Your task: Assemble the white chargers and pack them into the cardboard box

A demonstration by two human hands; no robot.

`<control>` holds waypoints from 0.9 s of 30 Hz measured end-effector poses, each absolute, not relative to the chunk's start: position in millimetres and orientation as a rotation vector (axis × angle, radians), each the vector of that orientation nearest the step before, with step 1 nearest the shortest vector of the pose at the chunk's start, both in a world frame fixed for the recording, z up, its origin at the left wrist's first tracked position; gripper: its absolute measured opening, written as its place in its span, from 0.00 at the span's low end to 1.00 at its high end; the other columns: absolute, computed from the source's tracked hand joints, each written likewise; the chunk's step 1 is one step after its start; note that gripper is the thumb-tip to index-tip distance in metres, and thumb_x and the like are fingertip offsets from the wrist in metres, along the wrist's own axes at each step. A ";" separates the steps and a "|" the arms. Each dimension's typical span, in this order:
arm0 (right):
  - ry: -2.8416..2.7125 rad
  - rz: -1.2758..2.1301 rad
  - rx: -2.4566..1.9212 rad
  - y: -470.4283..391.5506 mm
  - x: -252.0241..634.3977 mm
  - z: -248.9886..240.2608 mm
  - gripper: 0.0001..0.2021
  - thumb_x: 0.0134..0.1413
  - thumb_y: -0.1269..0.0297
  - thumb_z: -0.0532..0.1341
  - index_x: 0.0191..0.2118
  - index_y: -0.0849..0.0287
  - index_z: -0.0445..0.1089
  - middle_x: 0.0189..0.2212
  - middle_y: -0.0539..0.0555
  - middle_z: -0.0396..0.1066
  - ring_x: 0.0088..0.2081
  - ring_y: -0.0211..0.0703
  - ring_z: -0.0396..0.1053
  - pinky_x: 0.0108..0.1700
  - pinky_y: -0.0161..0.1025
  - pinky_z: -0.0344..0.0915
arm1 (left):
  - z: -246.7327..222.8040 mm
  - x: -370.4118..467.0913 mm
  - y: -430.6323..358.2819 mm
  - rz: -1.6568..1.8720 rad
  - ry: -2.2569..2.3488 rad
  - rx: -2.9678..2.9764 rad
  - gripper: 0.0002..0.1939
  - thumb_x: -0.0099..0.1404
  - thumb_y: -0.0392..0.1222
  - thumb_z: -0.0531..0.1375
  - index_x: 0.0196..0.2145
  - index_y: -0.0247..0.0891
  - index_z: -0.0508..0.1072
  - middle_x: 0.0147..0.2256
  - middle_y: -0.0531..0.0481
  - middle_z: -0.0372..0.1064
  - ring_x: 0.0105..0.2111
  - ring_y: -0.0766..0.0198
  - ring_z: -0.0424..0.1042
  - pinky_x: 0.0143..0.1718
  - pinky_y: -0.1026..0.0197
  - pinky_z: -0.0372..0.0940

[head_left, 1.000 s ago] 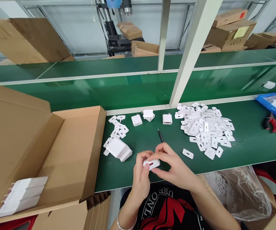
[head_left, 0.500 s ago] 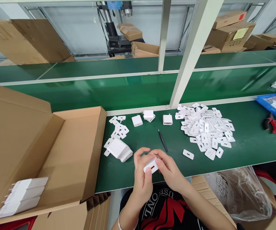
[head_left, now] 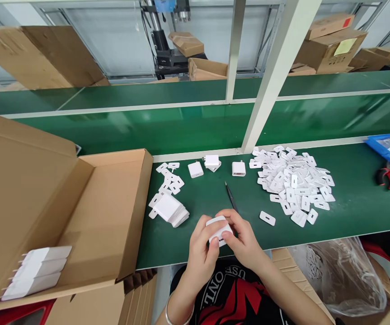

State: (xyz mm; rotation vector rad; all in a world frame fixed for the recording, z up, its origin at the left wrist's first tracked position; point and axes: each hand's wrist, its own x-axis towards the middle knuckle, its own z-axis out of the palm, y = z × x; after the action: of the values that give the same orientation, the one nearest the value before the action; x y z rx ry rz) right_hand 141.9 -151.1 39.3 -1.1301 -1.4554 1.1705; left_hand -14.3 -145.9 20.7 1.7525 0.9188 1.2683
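A white charger [head_left: 220, 229] is held between both hands near the front edge of the green table. My left hand [head_left: 203, 246] has its fingers closed on the left side and top of it, and my right hand [head_left: 244, 239] grips its right side. Beyond the hands lie black tweezers [head_left: 231, 197]. A stack of white housings [head_left: 169, 209] sits left of the hands, beside small white plates [head_left: 171, 182]. One loose white plate [head_left: 267, 218] is at the right, in front of a large pile of such plates [head_left: 294, 180].
An open cardboard box [head_left: 93, 216] at the left holds several white chargers [head_left: 39, 271]. More chargers [head_left: 195, 169] stand near the table's back edge. Red-handled pliers [head_left: 386, 176] and a blue tray [head_left: 389, 152] are at the far right. A slanted white post [head_left: 276, 76] rises behind.
The charger has been turned in my hands; its broad white face now shows more and the slotted end less. The whole view has shifted slightly.
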 end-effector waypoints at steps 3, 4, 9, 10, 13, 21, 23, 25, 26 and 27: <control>-1.470 1.134 -1.104 -148.4 140.0 45.6 0.22 0.66 0.39 0.59 0.51 0.53 0.68 0.30 0.49 0.70 0.27 0.38 0.60 0.29 0.37 0.56 | 26.2 -16.7 -148.0 1.290 0.922 1.815 0.18 0.79 0.46 0.49 0.57 0.48 0.74 0.42 0.46 0.69 0.39 0.59 0.70 0.38 0.58 0.67; -1.488 1.123 -1.096 -146.4 138.5 49.5 0.23 0.65 0.39 0.60 0.52 0.53 0.68 0.30 0.49 0.69 0.27 0.38 0.60 0.29 0.37 0.56 | 29.1 -19.0 -148.6 1.293 0.937 1.835 0.18 0.80 0.46 0.48 0.59 0.48 0.72 0.43 0.46 0.69 0.40 0.58 0.70 0.39 0.58 0.67; -1.564 1.190 -0.990 -131.9 123.4 74.5 0.29 0.64 0.34 0.58 0.59 0.51 0.68 0.46 0.56 0.72 0.36 0.43 0.67 0.37 0.41 0.68 | 46.2 -42.6 -143.5 1.402 1.130 2.054 0.20 0.78 0.52 0.49 0.62 0.46 0.65 0.52 0.41 0.68 0.50 0.52 0.69 0.49 0.50 0.67; -1.570 1.222 -0.947 -129.8 119.9 78.2 0.30 0.66 0.35 0.56 0.62 0.51 0.66 0.50 0.57 0.71 0.40 0.45 0.69 0.40 0.42 0.70 | 48.6 -48.9 -140.0 1.455 1.171 2.120 0.19 0.77 0.52 0.51 0.60 0.46 0.66 0.52 0.41 0.68 0.51 0.51 0.70 0.51 0.49 0.67; -1.585 1.259 -0.872 -128.0 114.2 82.6 0.31 0.70 0.40 0.54 0.71 0.49 0.56 0.55 0.59 0.68 0.47 0.48 0.69 0.51 0.46 0.72 | 51.7 -67.8 -126.0 1.611 1.351 2.180 0.15 0.74 0.49 0.59 0.56 0.47 0.68 0.53 0.43 0.69 0.53 0.50 0.70 0.55 0.46 0.64; -1.721 1.029 -1.287 -114.0 123.6 72.5 0.24 0.67 0.59 0.62 0.66 0.44 0.63 0.60 0.58 0.66 0.54 0.51 0.68 0.53 0.52 0.73 | 40.5 -95.3 -97.3 1.755 1.571 1.771 0.13 0.76 0.47 0.57 0.55 0.43 0.68 0.55 0.41 0.68 0.58 0.53 0.70 0.59 0.48 0.65; -1.847 1.022 -1.188 -98.9 119.5 74.9 0.29 0.63 0.62 0.65 0.67 0.44 0.62 0.64 0.57 0.63 0.60 0.53 0.66 0.60 0.57 0.70 | 37.4 -96.0 -96.5 1.707 1.610 1.823 0.12 0.76 0.48 0.57 0.53 0.43 0.70 0.54 0.42 0.69 0.58 0.53 0.69 0.59 0.48 0.65; -1.925 1.033 -1.060 -82.3 113.0 79.5 0.34 0.60 0.65 0.66 0.70 0.44 0.58 0.67 0.57 0.61 0.65 0.54 0.63 0.65 0.59 0.66 | 34.5 -95.3 -97.2 1.644 1.649 1.920 0.12 0.76 0.48 0.57 0.52 0.43 0.71 0.53 0.42 0.70 0.57 0.52 0.69 0.59 0.47 0.64; -1.952 1.037 -1.004 -74.5 109.7 82.2 0.35 0.60 0.67 0.66 0.71 0.44 0.57 0.68 0.57 0.60 0.67 0.54 0.61 0.67 0.59 0.64 | 33.1 -94.7 -97.8 1.619 1.664 1.963 0.12 0.76 0.48 0.57 0.52 0.43 0.72 0.53 0.42 0.70 0.57 0.52 0.69 0.58 0.47 0.64; -1.979 1.041 -0.957 -67.5 106.5 84.8 0.36 0.60 0.69 0.65 0.71 0.44 0.56 0.69 0.57 0.59 0.68 0.53 0.59 0.68 0.59 0.62 | 32.0 -94.1 -98.4 1.602 1.676 1.996 0.11 0.76 0.48 0.57 0.52 0.43 0.72 0.53 0.41 0.70 0.56 0.52 0.69 0.58 0.46 0.64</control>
State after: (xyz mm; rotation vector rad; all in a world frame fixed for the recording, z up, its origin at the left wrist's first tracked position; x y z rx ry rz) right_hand 106.5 -67.5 84.8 -0.9569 -1.9787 1.0406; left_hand -94.1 -98.4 32.0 1.9955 1.6764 1.6025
